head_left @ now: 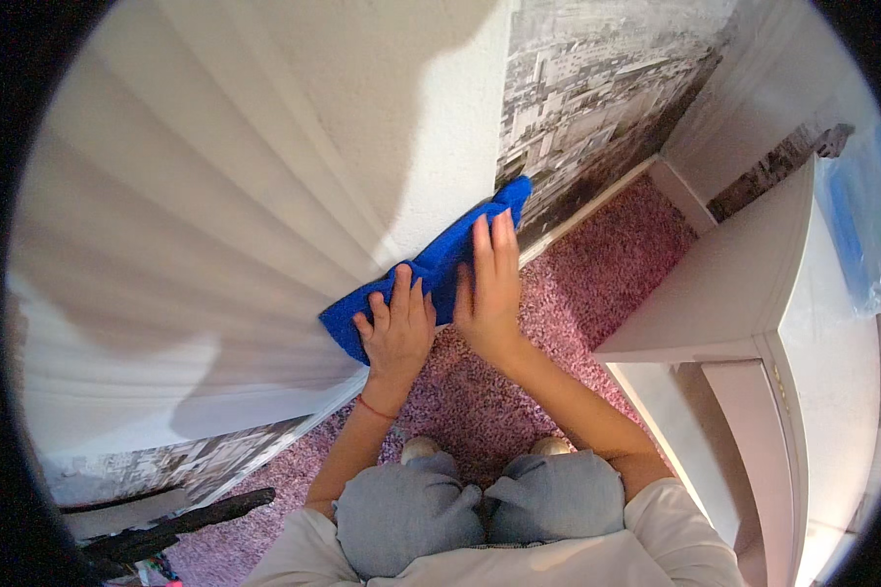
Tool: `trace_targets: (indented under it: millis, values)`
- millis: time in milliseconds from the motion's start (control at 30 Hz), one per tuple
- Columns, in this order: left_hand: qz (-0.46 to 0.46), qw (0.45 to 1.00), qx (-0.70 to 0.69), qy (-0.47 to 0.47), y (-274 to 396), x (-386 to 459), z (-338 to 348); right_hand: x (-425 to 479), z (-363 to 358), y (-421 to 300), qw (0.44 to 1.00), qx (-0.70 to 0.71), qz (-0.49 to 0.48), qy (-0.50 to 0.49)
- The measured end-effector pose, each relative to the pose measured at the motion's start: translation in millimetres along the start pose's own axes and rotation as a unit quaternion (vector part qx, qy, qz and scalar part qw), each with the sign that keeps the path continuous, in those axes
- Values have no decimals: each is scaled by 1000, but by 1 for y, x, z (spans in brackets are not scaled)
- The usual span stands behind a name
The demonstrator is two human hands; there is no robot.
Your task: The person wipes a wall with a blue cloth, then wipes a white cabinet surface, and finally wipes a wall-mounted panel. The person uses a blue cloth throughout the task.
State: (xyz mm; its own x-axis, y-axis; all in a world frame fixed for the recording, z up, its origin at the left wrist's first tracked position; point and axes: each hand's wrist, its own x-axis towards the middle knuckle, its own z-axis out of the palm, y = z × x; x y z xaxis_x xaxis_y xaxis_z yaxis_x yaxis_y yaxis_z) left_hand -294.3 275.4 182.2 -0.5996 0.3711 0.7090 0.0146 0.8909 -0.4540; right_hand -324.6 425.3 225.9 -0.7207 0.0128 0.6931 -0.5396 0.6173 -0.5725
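Observation:
A blue cloth [440, 271], likely microfiber, lies spread and creased against the lower part of a white grooved panel [264, 191]. My left hand [400, 326] holds the cloth's near left part against the panel, fingers spread over it. Farther right, my right hand [493, 293] presses on the cloth with its fingers stretched towards the far corner. That corner is bunched up beside the wall's patterned covering. The palms hide parts of the cloth. A thin red band circles my left wrist.
Pink shaggy carpet [484, 411] covers the floor beneath my bent knees. Wallpaper with a city print [580, 95] borders the panel. To the right stands a white cabinet [705, 293] with an open compartment and clear plastic on top. A dark object [213, 510] lies at lower left.

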Motion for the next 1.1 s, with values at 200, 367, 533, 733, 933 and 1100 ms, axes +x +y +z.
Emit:
trace_targets:
  millis: [200, 367, 533, 733, 933, 1100]
  values:
    - [31, 998, 50, 12, 0, -1, 9, -44, 16, 4, 995, 42, -70, -61]
    - [-34, 999, -28, 5, 1, -6, 4, 0, -1, -5, 999, 21, 24, 12]
    - [-20, 999, -27, -11, 5, -2, 4, -50, 16, 0, 999, 23, -7, -48]
    - [-30, 999, -38, -17, 1, -3, 0, -29, 11, -1, 996, 18, 85, -8]
    - [-15, 999, -10, -30, 6, -6, 5, -58, 18, -7, 995, 50, 71, -51]
    - [-4, 1000, 3, -22, 6, -6, 5, -67, 21, -1, 991, 42, 102, -81]
